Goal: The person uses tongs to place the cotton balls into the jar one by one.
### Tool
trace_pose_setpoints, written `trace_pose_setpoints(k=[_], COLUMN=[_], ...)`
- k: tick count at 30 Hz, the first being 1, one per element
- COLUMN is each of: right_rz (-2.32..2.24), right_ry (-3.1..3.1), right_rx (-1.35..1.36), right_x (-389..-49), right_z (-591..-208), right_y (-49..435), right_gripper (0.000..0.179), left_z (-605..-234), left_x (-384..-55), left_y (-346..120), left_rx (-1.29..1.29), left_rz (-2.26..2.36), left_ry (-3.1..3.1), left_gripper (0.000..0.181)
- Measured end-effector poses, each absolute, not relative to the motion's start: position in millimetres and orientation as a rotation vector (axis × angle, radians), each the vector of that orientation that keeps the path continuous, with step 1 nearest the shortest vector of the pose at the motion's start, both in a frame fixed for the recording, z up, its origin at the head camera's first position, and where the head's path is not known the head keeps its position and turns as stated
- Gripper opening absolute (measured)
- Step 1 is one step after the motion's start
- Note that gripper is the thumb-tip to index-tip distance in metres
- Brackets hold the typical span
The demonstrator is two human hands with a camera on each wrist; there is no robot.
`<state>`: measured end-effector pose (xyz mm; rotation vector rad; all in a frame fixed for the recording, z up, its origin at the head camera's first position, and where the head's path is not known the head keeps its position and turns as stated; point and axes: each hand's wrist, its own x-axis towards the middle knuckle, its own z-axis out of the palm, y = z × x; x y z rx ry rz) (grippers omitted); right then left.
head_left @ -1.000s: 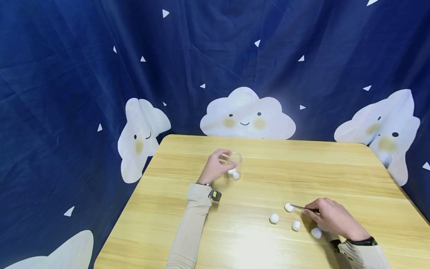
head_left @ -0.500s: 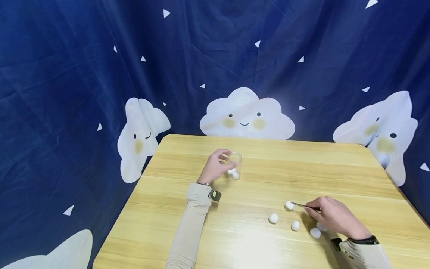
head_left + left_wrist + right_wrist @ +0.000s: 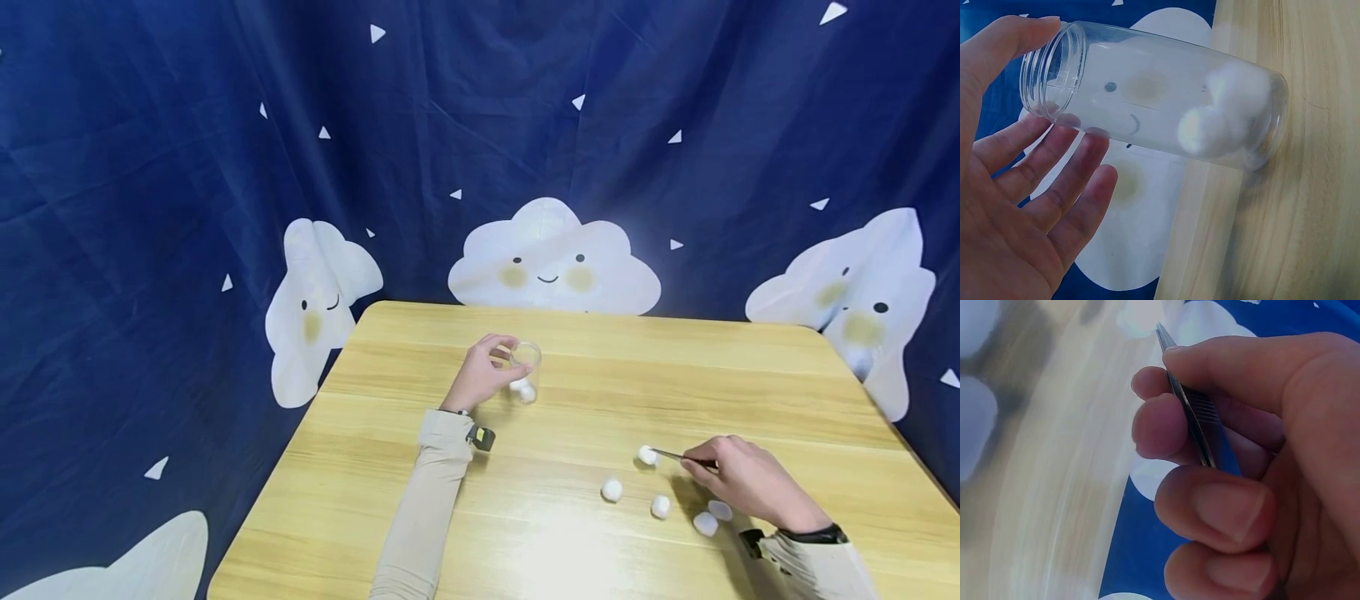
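My left hand [image 3: 480,372] grips a clear jar [image 3: 1147,94] near its open, threaded mouth, thumb on one side and fingers on the other. Inside, at the jar's bottom, lie white cotton balls [image 3: 1238,94]. Between thumb and fingers my right hand [image 3: 746,477] pinches a pair of metal tweezers [image 3: 1186,403]. A cotton ball [image 3: 647,455] is at the tweezers' tips, with a small shadow under it. Closer to me on the table lie other cotton balls, one [image 3: 612,490] to the left and another [image 3: 661,507] beside the right hand's shadow.
Two more cotton balls [image 3: 705,523] lie just below the right hand. Everything stands on a light wooden table [image 3: 420,350]. Behind its far edge hangs a dark blue curtain [image 3: 510,108] with white clouds.
The tweezers and the cotton ball at their tips have shifted slightly away from me. More of the cotton ball under the right hand now shows. The left hand and jar stay put.
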<state>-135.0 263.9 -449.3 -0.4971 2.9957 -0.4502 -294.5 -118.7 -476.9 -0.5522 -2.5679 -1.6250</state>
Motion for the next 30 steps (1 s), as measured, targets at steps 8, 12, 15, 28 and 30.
trace_pose_setpoints(k=[8, 12, 15, 28, 30], right_rz=[-0.467, -0.471, -0.490, -0.496, -0.498], right_ry=[3.023, 3.049, 3.055, 3.079, 3.081], right_rx=[-0.514, -0.537, -0.556, -0.564, -0.557], right_x=[-138.2, -139.7, -141.2, -150.1, -150.9], right_z=[-448.1, -447.4, -446.5, -442.0, -441.3], right_y=[262.8, 262.3, 262.3, 258.0, 256.9], right_gripper=[0.016, 0.014, 0.013, 0.015, 0.015], left_z=[-478.8, -480.7, -480.9, -479.7, -480.7], left_x=[-294.9, -295.8, -296.1, -295.8, -295.8], left_y=[-118.5, -118.5, -118.4, -118.3, -118.6], left_rx=[-0.555, -0.555, -0.553, -0.556, -0.560], left_rz=[-1.625, -1.618, -1.617, -1.618, -1.616], left_ry=[-2.567, -2.567, -2.565, -2.562, -2.562], left_gripper=[0.055, 0.055, 0.055, 0.054, 0.054])
